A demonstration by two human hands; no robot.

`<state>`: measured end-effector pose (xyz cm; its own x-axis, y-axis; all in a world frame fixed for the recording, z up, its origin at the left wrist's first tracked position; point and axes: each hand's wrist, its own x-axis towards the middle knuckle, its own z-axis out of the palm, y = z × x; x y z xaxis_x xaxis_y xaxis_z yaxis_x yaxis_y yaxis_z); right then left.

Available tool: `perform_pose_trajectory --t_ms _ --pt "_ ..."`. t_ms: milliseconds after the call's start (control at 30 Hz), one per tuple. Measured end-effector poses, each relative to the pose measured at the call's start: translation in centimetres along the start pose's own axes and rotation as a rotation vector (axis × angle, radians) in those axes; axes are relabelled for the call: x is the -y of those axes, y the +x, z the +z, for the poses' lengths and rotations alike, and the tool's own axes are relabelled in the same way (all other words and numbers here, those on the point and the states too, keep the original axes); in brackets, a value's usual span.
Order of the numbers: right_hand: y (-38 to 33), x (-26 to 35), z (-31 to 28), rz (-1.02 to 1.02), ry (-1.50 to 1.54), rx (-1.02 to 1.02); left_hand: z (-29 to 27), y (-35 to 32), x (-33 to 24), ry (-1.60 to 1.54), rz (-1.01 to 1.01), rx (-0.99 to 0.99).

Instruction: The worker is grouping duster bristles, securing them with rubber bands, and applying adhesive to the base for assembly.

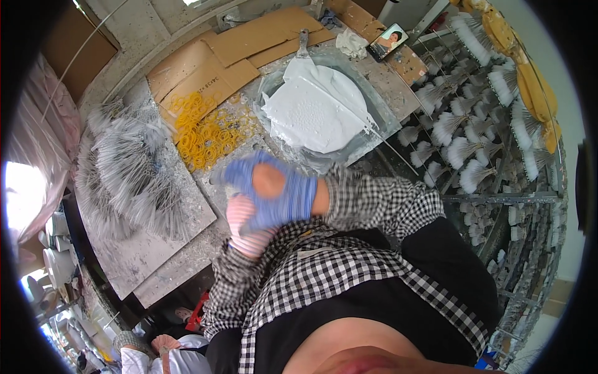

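My right hand, in a blue striped glove with bare skin showing on its back, crosses over my left hand in a pink-and-white striped glove. Both are close together in front of my body, touching or nearly so. Motion smears the right fingers, and the left ones are mostly hidden under the right hand. Whether anything is between them I cannot make out. Just beyond lies a loose heap of yellow rubber bands. Further left, a large pile of thin grey-white bristle bundles rests on a board.
Thick white paste covers a round slab at the back; a scraper and a thin rod lie at it. Flattened cardboard, a crumpled cloth and a phone are behind. Racks with white fan-shaped bundles stand right.
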<state>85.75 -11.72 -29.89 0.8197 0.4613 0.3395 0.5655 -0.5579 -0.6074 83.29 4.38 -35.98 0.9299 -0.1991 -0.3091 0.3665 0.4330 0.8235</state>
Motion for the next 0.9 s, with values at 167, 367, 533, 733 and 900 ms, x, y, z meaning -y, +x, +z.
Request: perform_pose_trajectory --t_ms 167,367,533,733,900 --pt "1.3 -8.4 -3.1 0.853 0.282 0.169 2.7 -1.5 -5.4 1.242 0.517 0.42" --pt "1.8 -0.6 -2.2 0.178 0.79 0.073 -0.9 0.1 -4.1 0.259 -0.161 0.516" --pt "4.3 -6.1 -2.5 0.512 -0.018 0.434 2.4 -0.7 -3.9 1.432 0.359 0.564" --pt "1.7 -6.8 -0.7 0.564 1.49 0.185 1.8 -1.1 -4.0 0.277 -0.033 0.609" --pt "3.5 -2.0 -4.0 -0.162 0.633 0.205 -4.2 4.1 -0.5 0.297 -0.103 0.784"
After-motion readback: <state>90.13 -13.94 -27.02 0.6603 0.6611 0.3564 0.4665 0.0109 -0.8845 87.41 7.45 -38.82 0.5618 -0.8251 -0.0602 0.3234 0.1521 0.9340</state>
